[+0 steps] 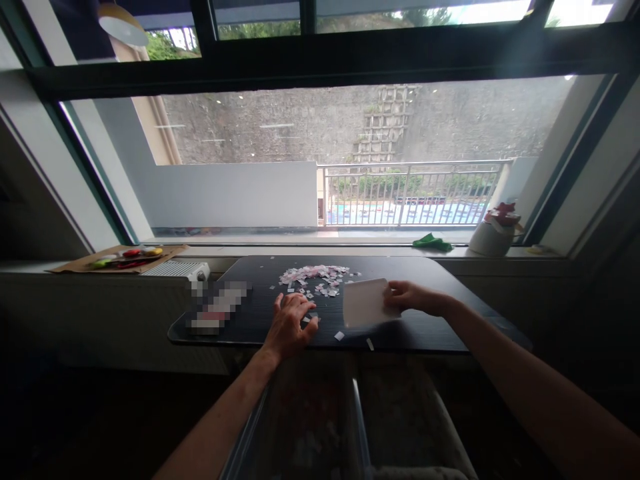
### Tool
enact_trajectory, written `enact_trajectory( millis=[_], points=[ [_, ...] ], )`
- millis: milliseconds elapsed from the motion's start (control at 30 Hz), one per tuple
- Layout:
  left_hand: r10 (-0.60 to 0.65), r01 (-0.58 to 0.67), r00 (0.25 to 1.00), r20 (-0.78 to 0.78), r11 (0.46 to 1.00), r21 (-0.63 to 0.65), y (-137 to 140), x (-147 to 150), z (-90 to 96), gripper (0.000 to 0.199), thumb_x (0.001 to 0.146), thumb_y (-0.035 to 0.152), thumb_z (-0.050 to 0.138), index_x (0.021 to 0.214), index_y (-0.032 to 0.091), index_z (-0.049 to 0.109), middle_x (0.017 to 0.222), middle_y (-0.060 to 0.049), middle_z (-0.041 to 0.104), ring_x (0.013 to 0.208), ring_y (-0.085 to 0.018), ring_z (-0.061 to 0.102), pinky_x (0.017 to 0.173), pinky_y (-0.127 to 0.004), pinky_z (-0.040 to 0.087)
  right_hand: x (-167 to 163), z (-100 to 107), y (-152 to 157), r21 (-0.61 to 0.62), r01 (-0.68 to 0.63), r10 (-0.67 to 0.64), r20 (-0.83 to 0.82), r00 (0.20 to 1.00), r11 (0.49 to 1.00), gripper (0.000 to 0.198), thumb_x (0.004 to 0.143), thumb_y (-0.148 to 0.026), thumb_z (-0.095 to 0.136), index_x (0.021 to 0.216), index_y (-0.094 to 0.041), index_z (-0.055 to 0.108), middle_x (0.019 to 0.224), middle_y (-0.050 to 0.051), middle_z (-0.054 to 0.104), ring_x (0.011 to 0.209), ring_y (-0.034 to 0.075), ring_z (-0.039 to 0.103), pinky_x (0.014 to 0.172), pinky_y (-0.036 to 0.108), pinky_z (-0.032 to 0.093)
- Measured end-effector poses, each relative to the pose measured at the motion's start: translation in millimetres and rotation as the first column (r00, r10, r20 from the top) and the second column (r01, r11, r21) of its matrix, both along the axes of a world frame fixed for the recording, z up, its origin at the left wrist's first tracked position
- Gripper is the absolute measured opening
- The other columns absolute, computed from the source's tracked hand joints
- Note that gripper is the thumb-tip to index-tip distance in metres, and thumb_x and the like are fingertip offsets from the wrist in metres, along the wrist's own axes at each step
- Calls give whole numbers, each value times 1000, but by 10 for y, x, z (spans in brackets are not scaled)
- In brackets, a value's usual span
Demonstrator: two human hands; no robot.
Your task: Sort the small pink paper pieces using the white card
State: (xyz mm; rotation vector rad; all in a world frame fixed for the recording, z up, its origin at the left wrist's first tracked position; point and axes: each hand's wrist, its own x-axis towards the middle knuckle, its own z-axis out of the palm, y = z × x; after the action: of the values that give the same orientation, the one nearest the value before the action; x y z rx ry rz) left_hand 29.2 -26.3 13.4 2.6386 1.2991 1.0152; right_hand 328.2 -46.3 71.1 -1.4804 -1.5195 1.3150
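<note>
Small paper scraps [315, 275] lie in a loose heap on the black table [420, 267]. My left hand [293, 321] is just in front of the heap, palm down, its fingers apart and bent over a few stray scraps. Whether its fingertips touch them I cannot tell. My right hand [407, 298] grips the right edge of a white rectangular piece [365, 303], perhaps a card or a shallow lid, which is tilted above the table. Two loose scraps, one of them a paper bit [339, 336], rest near the front edge.
A blurred-out item [220, 308] lies at the table's left. On the sill are a brown board [75, 261] with colourful things, a green cloth [433, 243] and a white pot-like object [493, 239]. Below the table's front edge are clear-sided containers [356, 413].
</note>
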Motion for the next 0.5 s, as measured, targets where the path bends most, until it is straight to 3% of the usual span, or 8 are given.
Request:
enact_trajectory(
  millis=[233,500],
  points=[
    [10,-10,1000,30,1000,-3,11,-12,-8,24,80,31,47,96,22,62,101,-5,63,112,-26,48,108,-55,18,-344,-110,203,24,-75,75,14,997,997,39,53,-21,76,88,-16,59,71,-2,63,63,10,56,58,23,42],
    [3,-2,999,41,1000,-16,-6,2,5,24,80,30,47,96,21,61,102,-5,63,112,-25,48,108,-54,17,161,-28,-108,-38,-57,61,105,993,998,39,55,-26,76,89,-16,60,72,-1,63,63,11,55,57,23,40]
  ],
)
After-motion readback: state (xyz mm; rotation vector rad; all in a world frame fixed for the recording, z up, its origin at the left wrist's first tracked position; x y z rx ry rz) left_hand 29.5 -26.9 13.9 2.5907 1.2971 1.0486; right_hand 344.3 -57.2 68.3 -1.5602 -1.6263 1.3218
